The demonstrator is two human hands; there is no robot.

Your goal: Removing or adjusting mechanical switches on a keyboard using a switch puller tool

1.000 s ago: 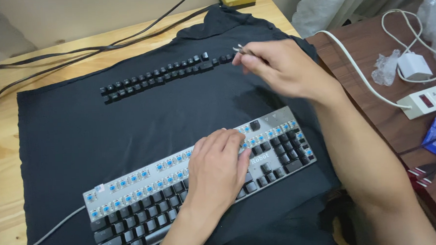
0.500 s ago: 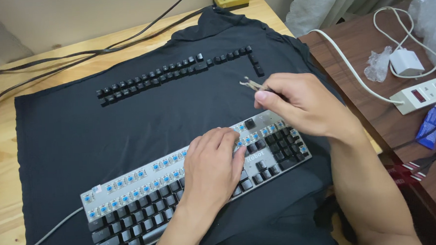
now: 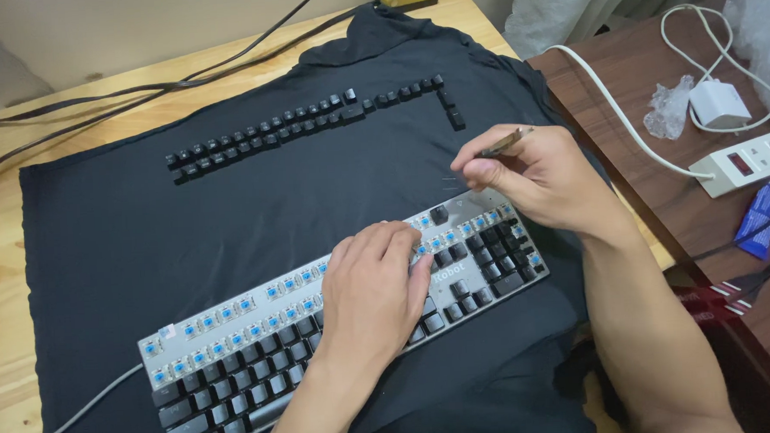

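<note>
A silver mechanical keyboard (image 3: 234, 331) lies on a black cloth (image 3: 254, 200), its upper rows bare with blue switches showing. My left hand (image 3: 375, 286) rests flat on the middle of the keyboard, fingers together. Just above the keyboard's right end hovers my right hand (image 3: 535, 180), pinching a thin metal keycap puller (image 3: 505, 142) whose wire tips point down toward the cloth. Rows of removed black keycaps (image 3: 312, 124) sit lined up farther back on the cloth.
The cloth covers a wooden table (image 3: 3, 285) with black cables (image 3: 180, 78) along its far edge. At right stands a dark wooden surface (image 3: 647, 66) holding a white power strip (image 3: 746, 162), a white charger (image 3: 718, 102), a blue tube (image 3: 759, 219) and crumpled plastic (image 3: 670, 109).
My right hand came back from the keycap rows toward the keyboard's right end, still holding the puller. The row of removed keycaps gained a piece at its right. My left hand stayed put.
</note>
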